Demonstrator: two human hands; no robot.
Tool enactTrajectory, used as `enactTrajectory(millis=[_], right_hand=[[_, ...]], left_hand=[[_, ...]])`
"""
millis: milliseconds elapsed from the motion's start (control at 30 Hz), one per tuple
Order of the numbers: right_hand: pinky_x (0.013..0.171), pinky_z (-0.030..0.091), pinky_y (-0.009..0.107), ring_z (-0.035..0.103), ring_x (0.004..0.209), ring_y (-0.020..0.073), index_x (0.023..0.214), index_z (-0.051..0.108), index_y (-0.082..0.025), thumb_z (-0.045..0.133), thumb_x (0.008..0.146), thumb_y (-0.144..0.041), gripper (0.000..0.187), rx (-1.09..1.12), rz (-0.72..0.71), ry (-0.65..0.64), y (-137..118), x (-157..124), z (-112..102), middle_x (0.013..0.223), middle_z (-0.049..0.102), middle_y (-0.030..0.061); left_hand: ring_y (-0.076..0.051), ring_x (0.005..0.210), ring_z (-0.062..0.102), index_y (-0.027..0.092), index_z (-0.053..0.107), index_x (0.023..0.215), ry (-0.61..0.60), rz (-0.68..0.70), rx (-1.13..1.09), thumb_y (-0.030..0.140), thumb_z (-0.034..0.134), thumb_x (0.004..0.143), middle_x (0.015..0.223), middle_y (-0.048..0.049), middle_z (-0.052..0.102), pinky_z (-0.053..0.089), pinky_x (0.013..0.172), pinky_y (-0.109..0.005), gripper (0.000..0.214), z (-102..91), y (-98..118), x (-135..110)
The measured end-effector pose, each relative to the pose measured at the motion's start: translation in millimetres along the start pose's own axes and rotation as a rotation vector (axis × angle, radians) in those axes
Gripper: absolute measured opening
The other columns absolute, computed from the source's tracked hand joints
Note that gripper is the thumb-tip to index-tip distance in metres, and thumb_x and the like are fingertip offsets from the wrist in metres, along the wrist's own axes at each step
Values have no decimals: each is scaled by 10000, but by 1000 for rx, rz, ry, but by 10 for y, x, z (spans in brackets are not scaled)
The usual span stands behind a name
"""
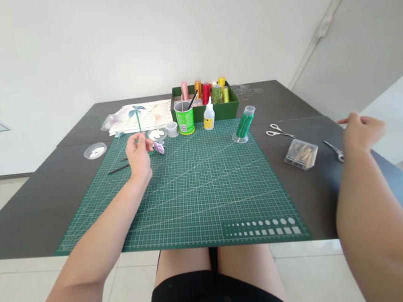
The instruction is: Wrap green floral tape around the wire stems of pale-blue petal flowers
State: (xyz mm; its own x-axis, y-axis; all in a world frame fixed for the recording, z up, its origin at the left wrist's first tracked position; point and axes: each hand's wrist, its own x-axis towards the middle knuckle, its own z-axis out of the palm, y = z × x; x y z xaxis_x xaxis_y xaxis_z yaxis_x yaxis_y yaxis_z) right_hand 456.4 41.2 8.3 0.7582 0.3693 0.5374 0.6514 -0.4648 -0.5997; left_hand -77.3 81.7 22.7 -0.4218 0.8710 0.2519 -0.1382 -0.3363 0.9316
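My left hand is closed on the green stem of an artificial flower, held upright with its blue petals at the top. Just beside that hand, a small purple flower lies at the cutting mat's left side. Out past the right side of the mat, my right hand is raised with its fingers curled; whatever they may pinch is too fine to make out. Below it on the table lie small metal-bladed scissors, partly behind my wrist. A spool of green thread leans on its flange at the mat's right edge.
The green cutting mat covers the middle of the dark table. At the back stand a green box of thread spools, a green can and a glue bottle. White-handled scissors and a clear case lie right.
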Motion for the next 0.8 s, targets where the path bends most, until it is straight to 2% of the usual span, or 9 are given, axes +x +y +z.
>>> enactTrajectory(millis=[67, 133, 200, 300, 367, 433, 600, 700, 800], right_hand=[[816, 377, 559, 608, 884, 368, 991, 806, -22, 499, 801, -65, 364, -83, 117, 78, -81, 28, 36, 875, 686, 266], [978, 303, 602, 560, 1155, 403, 1090, 794, -91, 585, 779, -75, 375, -106, 155, 131, -246, -3, 37, 1171, 676, 291], [1063, 286, 570, 535, 1244, 378, 1107, 787, -140, 644, 765, -91, 374, -38, 29, 148, -481, -132, -10, 1254, 667, 239], [1054, 373, 515, 607, 1136, 323, 991, 784, -139, 584, 838, -128, 252, 214, -367, 74, -894, -552, -159, 1087, 724, 185], [1014, 438, 482, 651, 1018, 277, 923, 768, -173, 520, 908, -179, 248, 440, -602, -132, -1153, -963, -281, 964, 748, 130], [1006, 473, 470, 668, 1008, 257, 933, 765, -212, 527, 955, -256, 243, 632, -683, -474, -1359, -1414, -396, 988, 761, 99], [1073, 494, 475, 647, 1212, 258, 1269, 689, -268, 625, 959, -408, 346, 1057, -377, -1364, -1563, -2241, -597, 1334, 695, 93], [983, 545, 429, 673, 1105, 228, 1358, 629, -280, 640, 960, -433, 427, 1212, -158, -1585, -1552, -2401, -666, 1280, 692, 93], [588, 517, 284, 611, 703, 148, 1324, 633, -247, 638, 952, -486, 442, 1177, -106, -1652, -1531, -2426, -712, 973, 682, 54]], left_hand=[[-78, 460, 490, 184, 579, 859, -65, 30, 27, 188, 640, 970, 569, 47, 607, 411, 499, -180, 127, 10, 1, -30], [-88, 464, 499, 190, 571, 876, -167, 65, 69, 262, 657, 967, 572, 41, 620, 414, 500, -191, 145, 31, -6, -104], [-92, 467, 508, 195, 565, 896, -299, 91, 119, 338, 666, 959, 583, 37, 635, 411, 501, -198, 186, 59, -16, -224], [-97, 465, 512, 200, 565, 936, -496, 90, 180, 421, 648, 958, 600, 30, 654, 410, 502, -208, 237, 107, -11, -471], [-102, 458, 502, 202, 561, 968, -604, 48, 210, 426, 606, 979, 606, 27, 664, 396, 484, -213, 229, 135, 19, -650], [-104, 461, 500, 206, 553, 986, -702, 3, 240, 417, 561, 1003, 615, 26, 674, 395, 485, -215, 213, 157, 67, -816], [-105, 460, 509, 221, 528, 1006, -879, -38, 286, 422, 519, 1024, 654, 27, 707, 400, 495, -223, 203, 178, 185, -1100], [-101, 440, 498, 224, 532, 979, -915, 10, 356, 407, 503, 1036, 654, 33, 713, 378, 491, -227, 194, 177, 219, -1182], [-106, 456, 541, 232, 536, 966, -899, 73, 435, 377, 496, 1041, 646, 48, 711, 381, 516, -234, 168, 171, 234, -1218]])
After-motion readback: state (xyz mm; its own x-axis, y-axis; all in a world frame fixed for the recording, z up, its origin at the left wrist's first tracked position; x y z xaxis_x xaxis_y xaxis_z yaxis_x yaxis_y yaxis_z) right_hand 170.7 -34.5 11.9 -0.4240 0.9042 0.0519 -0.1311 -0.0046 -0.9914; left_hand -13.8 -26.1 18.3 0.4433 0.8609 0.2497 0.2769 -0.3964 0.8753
